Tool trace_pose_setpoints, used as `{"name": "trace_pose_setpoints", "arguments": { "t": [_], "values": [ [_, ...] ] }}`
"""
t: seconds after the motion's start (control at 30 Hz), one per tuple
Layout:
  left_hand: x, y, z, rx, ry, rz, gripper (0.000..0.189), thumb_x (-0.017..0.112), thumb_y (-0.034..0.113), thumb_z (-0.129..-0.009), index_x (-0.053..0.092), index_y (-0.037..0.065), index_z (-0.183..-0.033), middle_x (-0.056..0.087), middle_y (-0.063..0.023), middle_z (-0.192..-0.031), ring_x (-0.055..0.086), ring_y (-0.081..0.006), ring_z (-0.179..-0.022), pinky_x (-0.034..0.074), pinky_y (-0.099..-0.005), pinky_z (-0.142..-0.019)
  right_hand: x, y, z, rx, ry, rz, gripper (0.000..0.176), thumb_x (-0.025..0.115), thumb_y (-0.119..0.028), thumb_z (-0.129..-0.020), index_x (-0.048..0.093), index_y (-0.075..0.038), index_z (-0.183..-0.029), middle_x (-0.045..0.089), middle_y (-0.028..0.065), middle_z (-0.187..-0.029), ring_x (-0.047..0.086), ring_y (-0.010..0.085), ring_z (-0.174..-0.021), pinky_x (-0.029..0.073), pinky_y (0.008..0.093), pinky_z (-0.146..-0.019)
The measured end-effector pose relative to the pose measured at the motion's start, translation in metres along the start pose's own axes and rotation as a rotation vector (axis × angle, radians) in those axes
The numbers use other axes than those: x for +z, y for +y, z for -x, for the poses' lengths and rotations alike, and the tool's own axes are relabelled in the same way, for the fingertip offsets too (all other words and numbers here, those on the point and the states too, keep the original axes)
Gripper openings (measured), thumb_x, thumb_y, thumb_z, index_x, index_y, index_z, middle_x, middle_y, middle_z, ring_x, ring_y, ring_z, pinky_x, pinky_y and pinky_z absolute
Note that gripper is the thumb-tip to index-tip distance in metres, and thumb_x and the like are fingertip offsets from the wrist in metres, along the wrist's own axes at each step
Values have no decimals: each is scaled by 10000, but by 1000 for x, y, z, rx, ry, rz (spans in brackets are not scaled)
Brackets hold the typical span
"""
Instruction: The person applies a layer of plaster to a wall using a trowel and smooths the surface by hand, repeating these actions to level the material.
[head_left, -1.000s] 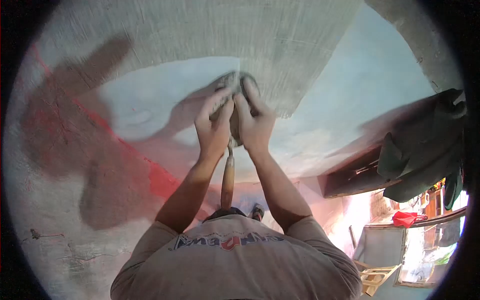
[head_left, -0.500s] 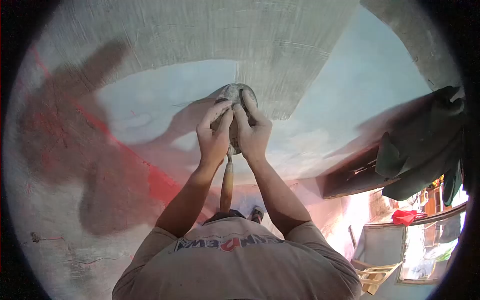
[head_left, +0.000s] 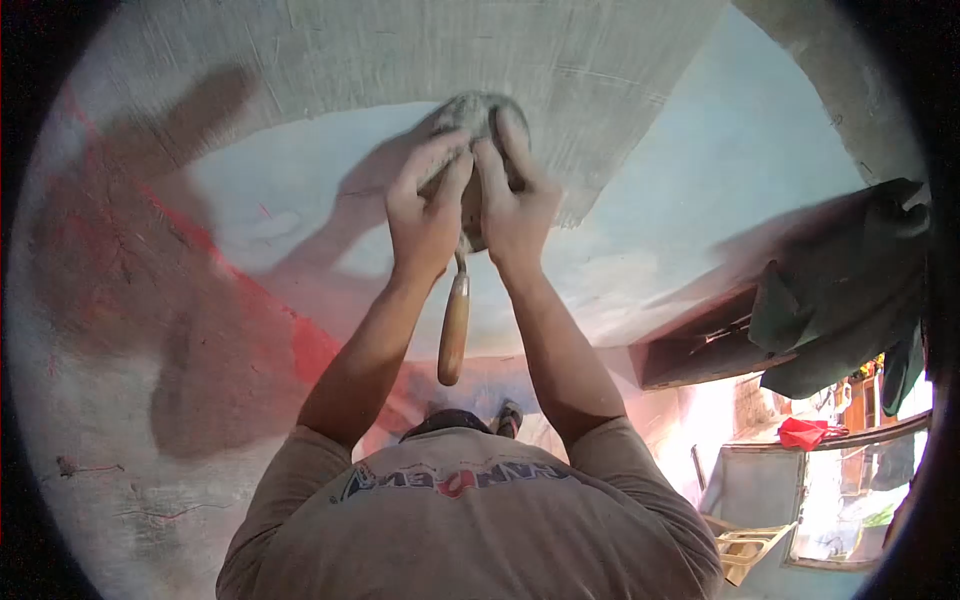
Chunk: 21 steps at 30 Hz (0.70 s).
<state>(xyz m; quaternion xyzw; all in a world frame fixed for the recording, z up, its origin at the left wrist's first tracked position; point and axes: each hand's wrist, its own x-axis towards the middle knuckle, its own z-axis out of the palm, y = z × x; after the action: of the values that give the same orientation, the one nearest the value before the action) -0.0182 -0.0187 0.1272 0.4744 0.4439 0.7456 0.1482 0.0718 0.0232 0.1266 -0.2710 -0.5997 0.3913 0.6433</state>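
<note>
A trowel with a wooden handle (head_left: pixel 454 330) and a grey-smeared blade (head_left: pixel 474 118) lies against the wall (head_left: pixel 330 160). My left hand (head_left: pixel 428 215) grips the left side of the blade, thumb and fingers bent over it. On the other side my right hand (head_left: pixel 520 205) holds the blade, its fingers stretched up along the edge. Free of both hands, the handle points down toward my chest. Around the blade, brushed grey plaster (head_left: pixel 440 60) meets a pale blue painted patch. Both palms hide the blade's middle.
Dark cloth (head_left: pixel 830 290) hangs over a wooden ledge at the right. Below it are a red cloth (head_left: pixel 805 432), a window frame (head_left: pixel 800 500) and a wooden chair-like object (head_left: pixel 750 548). A red streak (head_left: pixel 320 345) crosses the wall at the left.
Both hands have moved up the wall with the trowel, onto the grey plaster. The whole handle now shows clear of my body. My grip looks the same.
</note>
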Motion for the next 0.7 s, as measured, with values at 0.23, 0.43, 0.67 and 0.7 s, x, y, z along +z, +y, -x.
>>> {"name": "trace_pose_setpoints", "arguments": {
  "t": [0.23,0.43,0.67,0.7],
  "values": [
    [-5,-38,24,-19,-4,26,253,670,32,-980,706,-45,-1218,728,-129,-1213,650,-200,-1195,484,-333,-1062,-6,36,20,-32,36,13,379,718,-91,-975,687,37,-1330,738,212,-1271,688,190,-1197,512,305,-1010],
    [-12,-67,41,10,-43,-38,232,680,54,-983,711,-39,-1193,724,-119,-1205,656,-189,-1141,492,-328,-1037,-10,53,36,-79,57,99,407,708,-105,-984,658,61,-1352,701,218,-1343,657,217,-1261,477,311,-1075],
    [-3,-52,33,-3,-22,9,223,667,64,-1002,708,-61,-1182,733,-133,-1209,667,-206,-1159,493,-330,-1042,-13,43,24,-82,63,80,373,725,-125,-974,701,14,-1319,770,192,-1192,717,147,-1041,540,287,-915],
    [2,-32,15,-5,-22,34,230,667,73,-1004,706,-56,-1190,734,-131,-1206,670,-204,-1152,495,-325,-1033,-9,20,10,-63,88,119,371,725,-142,-973,708,12,-1310,773,196,-1173,713,144,-976,542,278,-857]
  ]
}}
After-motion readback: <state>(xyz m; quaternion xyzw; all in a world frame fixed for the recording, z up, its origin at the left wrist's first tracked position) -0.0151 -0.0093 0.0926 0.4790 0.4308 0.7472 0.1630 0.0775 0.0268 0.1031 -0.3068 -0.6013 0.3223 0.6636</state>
